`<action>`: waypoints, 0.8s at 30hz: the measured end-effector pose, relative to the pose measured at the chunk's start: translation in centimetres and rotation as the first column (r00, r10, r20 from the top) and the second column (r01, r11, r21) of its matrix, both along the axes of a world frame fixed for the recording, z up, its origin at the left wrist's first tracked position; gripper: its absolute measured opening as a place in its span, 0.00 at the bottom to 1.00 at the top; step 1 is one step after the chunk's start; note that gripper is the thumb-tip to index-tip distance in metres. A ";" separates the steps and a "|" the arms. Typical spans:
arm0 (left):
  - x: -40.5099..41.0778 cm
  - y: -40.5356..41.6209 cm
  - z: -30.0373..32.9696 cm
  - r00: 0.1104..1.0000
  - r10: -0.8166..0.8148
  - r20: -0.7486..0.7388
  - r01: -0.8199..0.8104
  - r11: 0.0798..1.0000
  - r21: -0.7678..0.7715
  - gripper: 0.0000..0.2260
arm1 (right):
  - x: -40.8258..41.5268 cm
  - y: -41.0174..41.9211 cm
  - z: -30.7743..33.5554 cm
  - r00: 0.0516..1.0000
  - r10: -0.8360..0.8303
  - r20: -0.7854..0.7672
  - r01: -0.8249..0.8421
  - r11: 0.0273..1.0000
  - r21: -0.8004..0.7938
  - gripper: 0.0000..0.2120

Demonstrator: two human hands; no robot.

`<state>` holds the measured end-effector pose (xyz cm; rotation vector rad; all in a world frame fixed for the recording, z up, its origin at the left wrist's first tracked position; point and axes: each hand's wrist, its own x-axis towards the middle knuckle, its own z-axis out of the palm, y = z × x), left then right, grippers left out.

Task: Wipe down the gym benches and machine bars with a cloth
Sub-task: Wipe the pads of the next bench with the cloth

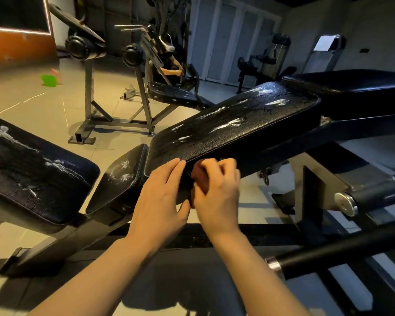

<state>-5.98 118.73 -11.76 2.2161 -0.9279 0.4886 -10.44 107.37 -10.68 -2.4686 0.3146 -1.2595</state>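
Setting: tiled gym floor (43, 103) is seen under dim warm light, with black padded equipment crowded close and a steel-framed machine (114, 87) behind.
Main pad: an inclined bench pad (233, 124) is raised across the middle, its black top streaked with white foam or spray.
Left hand: the left hand (160, 197) is laid against the pad's near lower edge, fingers straight and together, nothing grasped; it seems to be used as a brace.
Right hand: the right hand (217, 195) is curled around a bunched reddish-brown cloth (201, 176), which is pressed to the pad's side edge just beside the left fingertips.
Cloth position: only a small part is shown between the two hands; the rest is hidden in the grip.
Other pads: a small seat pad (121, 179) and a wider bench (37, 174) to the left are also marked with white residue.
Background: a green bucket (48, 80) is left well apart on the floor.
Step in hand: the rim of the inclined pad is judged to be under wiping, the top not yet cleared.
Next move: the cloth would likely need to be carried up onto the top face and drawn along the streaks with firm, even pressure.
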 end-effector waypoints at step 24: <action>0.9 0.0 0.1 1.000 -0.007 0.013 0.008 0.999 -0.044 0.34 | -1.1 -3.5 4.0 0.866 -0.229 0.445 0.137 0.964 0.230 0.10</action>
